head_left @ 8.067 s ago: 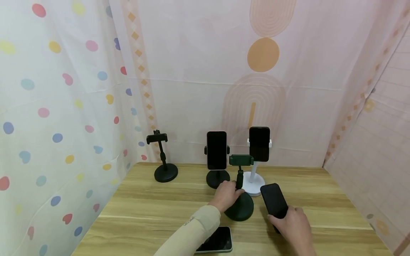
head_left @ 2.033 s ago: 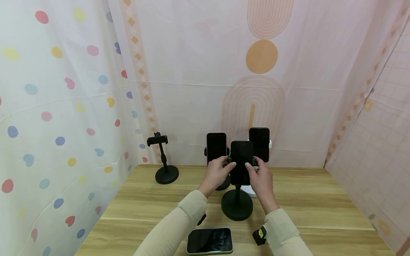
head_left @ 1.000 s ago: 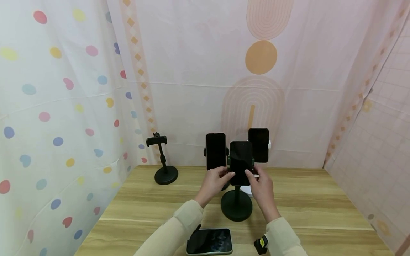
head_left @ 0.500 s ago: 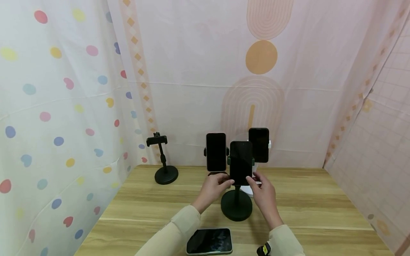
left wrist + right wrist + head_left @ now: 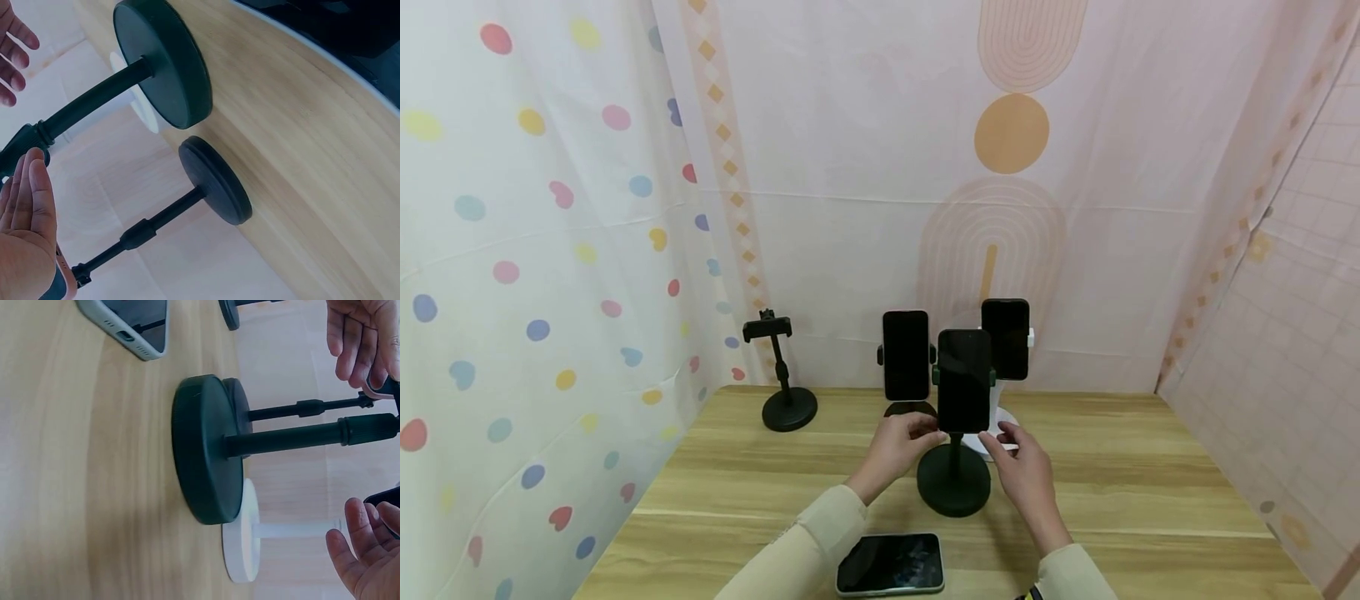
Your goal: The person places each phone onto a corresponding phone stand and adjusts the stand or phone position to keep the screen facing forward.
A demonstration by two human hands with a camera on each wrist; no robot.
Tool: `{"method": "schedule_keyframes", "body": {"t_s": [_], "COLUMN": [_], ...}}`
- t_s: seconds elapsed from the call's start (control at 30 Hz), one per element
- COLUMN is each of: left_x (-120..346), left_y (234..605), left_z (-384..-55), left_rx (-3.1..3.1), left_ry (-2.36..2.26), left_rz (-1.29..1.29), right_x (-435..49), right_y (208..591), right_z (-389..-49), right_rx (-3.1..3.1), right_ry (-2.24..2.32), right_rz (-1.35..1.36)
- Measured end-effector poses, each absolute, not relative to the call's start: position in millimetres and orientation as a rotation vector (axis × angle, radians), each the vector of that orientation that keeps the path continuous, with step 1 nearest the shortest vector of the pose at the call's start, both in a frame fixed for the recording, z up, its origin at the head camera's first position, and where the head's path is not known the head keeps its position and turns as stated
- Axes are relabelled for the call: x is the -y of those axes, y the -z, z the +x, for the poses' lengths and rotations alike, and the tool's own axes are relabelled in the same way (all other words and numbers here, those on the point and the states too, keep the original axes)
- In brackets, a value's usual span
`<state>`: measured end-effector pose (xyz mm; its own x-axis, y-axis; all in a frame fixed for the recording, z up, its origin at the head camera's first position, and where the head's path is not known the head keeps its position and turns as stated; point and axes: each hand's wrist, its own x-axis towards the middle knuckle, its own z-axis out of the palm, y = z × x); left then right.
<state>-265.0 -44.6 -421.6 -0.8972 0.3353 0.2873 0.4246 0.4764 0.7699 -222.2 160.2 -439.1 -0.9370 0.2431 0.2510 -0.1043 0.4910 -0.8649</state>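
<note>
A black phone (image 5: 964, 379) stands upright in the clamp of a dark green phone stand (image 5: 953, 483). My left hand (image 5: 891, 454) is at the phone's lower left, its fingertips close to the corner; the head view does not settle whether they touch. On the other side my right hand (image 5: 1026, 479) hovers just off the lower right corner, thumb and fingers spread. In the left wrist view, the left hand (image 5: 28, 231) has straight fingers beside the green stand's upper stem. The right wrist view has the right hand (image 5: 369, 553) with fingers extended, holding nothing.
Behind are a black stand with a phone (image 5: 906, 357) and a white stand (image 5: 1007, 421) with another phone (image 5: 1006, 337). Another black stand (image 5: 788, 408), without a phone, is at the back left. A phone (image 5: 891, 565) lies flat on the wooden table (image 5: 715, 500) near the front.
Earlier, my left hand held the green stand and my right held the phone. The phone then went into the clamp. Since then both hands have slid down its edges and the right has drawn away.
</note>
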Motion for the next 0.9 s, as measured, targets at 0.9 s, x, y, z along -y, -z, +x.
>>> {"method": "schedule_keyframes", "body": {"t_s": [0.9], "left_x": [125.2], "left_y": [454.2], "left_z": [-272.9], "left_rx": [2.917], "left_ry": [0.663], "left_rz": [-0.586], "right_x": [-168.4], "right_y": [450.9], "right_z": [-210.2], "right_rx": [2.948], "right_ry": [-0.617], "right_rz": [0.126]}}
